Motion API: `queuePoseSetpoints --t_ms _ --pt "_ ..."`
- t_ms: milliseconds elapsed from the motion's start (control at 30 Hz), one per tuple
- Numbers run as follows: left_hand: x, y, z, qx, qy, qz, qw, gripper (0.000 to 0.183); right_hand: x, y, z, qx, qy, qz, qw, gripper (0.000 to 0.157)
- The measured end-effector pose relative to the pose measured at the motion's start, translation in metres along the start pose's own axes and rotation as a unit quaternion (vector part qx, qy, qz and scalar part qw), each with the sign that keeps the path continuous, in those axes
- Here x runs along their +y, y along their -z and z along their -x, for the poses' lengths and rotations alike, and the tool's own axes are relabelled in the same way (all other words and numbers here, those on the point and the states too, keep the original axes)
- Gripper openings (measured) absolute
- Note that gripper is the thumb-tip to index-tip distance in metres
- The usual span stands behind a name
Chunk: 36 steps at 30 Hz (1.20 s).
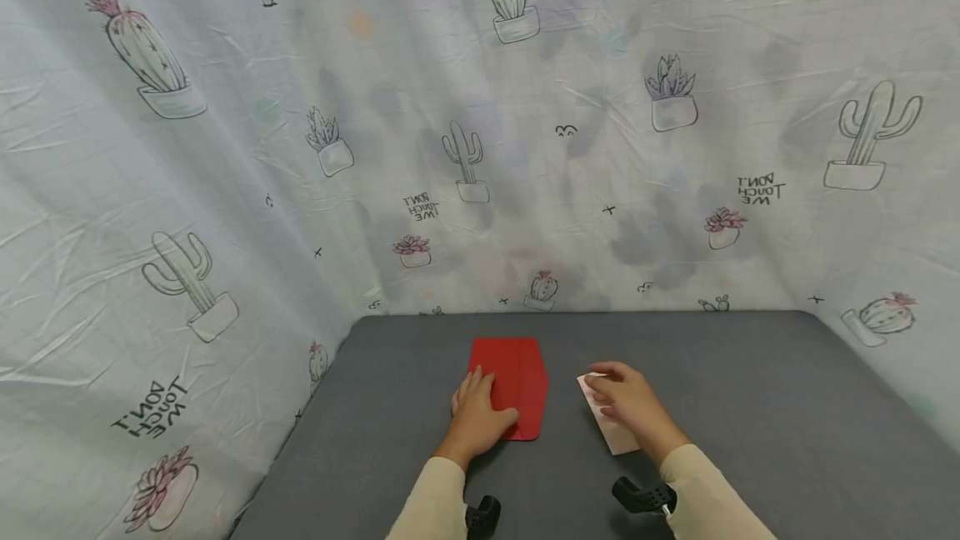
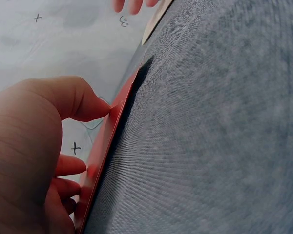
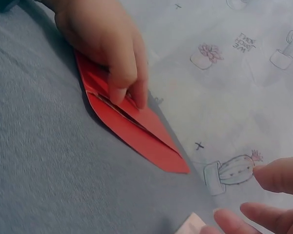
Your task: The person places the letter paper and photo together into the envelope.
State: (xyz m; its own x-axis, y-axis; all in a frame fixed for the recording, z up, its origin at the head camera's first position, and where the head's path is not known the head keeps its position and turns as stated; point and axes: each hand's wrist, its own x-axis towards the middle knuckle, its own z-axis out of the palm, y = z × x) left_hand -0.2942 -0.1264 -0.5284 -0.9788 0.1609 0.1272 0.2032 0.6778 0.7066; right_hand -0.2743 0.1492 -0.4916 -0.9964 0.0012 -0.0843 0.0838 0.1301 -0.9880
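Note:
A red envelope (image 1: pixel 506 390) lies flat on the grey table, its flap side to the right. My left hand (image 1: pixel 476 415) rests on it, with the thumb (image 2: pixel 88 105) and fingers touching the red paper. In the right wrist view, a dark slit shows along the opening of the envelope (image 3: pixel 136 141). To the right lies a pale pinkish rectangular slip (image 1: pixel 611 427), set at a slant. Above the slip, my right hand (image 1: pixel 633 402) has its fingers spread loosely. Only a corner of the slip (image 3: pixel 191 224) appears in the right wrist view, near the fingers (image 3: pixel 271 214).
The grey cloth-covered table (image 1: pixel 750 407) runs back to a pale curtain (image 1: pixel 585 232) printed with cacti, which also closes off the left and right sides. Black wrist devices (image 1: pixel 641 494) sit at both sleeves.

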Motion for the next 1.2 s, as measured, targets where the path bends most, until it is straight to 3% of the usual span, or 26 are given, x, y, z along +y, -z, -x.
queuePoseSetpoints --t_ms 433,1200 --pt "0.000 -0.001 0.000 -0.003 -0.002 0.000 1.0000 0.081 0.005 0.021 0.000 0.017 -0.002 0.061 0.998 0.051" --pt "0.001 0.000 -0.002 0.002 0.003 0.003 1.0000 0.082 0.011 0.031 -0.001 0.018 -0.008 0.119 0.993 0.049"
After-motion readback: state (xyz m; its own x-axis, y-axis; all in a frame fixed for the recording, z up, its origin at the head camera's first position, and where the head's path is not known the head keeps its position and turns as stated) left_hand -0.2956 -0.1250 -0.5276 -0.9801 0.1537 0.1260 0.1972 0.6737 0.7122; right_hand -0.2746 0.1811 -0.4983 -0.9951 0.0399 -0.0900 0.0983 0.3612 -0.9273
